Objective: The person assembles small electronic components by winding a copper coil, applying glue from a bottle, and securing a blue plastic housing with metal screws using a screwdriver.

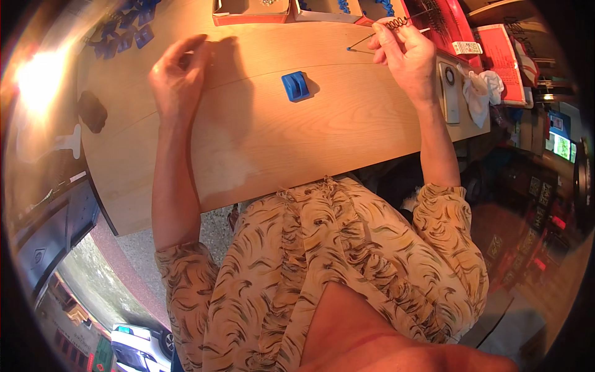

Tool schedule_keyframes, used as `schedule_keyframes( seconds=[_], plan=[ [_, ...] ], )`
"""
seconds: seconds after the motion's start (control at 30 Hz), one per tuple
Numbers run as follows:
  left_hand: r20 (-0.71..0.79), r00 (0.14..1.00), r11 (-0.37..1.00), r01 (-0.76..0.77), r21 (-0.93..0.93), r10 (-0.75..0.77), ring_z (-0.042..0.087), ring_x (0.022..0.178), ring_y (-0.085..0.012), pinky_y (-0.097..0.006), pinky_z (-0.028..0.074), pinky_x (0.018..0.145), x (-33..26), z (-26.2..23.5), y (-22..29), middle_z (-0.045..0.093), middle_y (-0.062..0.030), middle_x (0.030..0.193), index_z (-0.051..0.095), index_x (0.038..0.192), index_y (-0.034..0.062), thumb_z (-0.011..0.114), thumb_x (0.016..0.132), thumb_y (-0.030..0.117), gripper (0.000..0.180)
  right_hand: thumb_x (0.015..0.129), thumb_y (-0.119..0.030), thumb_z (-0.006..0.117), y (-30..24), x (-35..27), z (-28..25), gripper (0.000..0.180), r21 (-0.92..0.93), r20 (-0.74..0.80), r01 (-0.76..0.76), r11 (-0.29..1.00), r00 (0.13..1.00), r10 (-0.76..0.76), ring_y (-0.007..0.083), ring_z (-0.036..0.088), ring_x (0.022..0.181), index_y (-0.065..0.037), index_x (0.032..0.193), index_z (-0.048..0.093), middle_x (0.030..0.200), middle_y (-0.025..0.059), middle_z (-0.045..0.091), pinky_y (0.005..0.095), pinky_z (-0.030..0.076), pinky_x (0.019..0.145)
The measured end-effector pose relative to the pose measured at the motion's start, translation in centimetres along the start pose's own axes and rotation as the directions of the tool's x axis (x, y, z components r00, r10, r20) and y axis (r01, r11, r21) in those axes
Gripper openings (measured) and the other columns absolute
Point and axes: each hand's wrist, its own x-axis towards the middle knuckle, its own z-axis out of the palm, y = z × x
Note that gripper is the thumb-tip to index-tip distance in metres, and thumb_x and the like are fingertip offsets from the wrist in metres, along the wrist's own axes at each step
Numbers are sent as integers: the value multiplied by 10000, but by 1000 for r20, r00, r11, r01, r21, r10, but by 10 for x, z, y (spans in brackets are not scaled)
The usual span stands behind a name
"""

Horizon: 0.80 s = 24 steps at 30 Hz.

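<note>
Right hand (406, 59): fingers and thumb clamped on dark coil spring (395, 23), near open boxes (328, 17). Left hand (178, 71): fingers curled above table (334, 130); cannot tell whether fingertips meet. Blue part (295, 86): on table, between forearms.

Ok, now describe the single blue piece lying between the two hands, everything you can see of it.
The blue piece is small and glossy and looks like moulded plastic. It has a squarish body with raised, rounded parts and a dark slot between them; finer detail is too small to tell. It lies slightly turned on the wood-look table, with a shadow to its right. Neither the left hand nor the right hand touches it.
</note>
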Motion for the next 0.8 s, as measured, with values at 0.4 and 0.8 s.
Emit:
schedule_keyframes(
  seconds=[0.4, 0.8],
  plan=[
    [-89, 870, 832, -427, 355, 484, 657, 819, -165, -292, 542, 746, 15, 15, -7, 716, -28, 916, 691, 1198, 98, 720, 883, 127, 317, 972, -81, 614, -1, -10, 3, 139, 136, -15, 61, 989, 998, -60, 73, 631, 623, 12, 1065, 661, 791, 54, 690, 210, 504, 561],
    [-51, 905, 884, -399, 242, 423, 713, 866, -130, -271, 558, 740, 11, 20, -3, 749, -29, 944, 663, 1211, 98, 705, 880, 69, 335, 793, 66, 623, 75, 5, 8, 375, -534, 221, 602, 594, 777, -589, 254, 672, 959, -98, 1118, 714, 1139, 100, 653, 342, 571, 864]
  ],
)
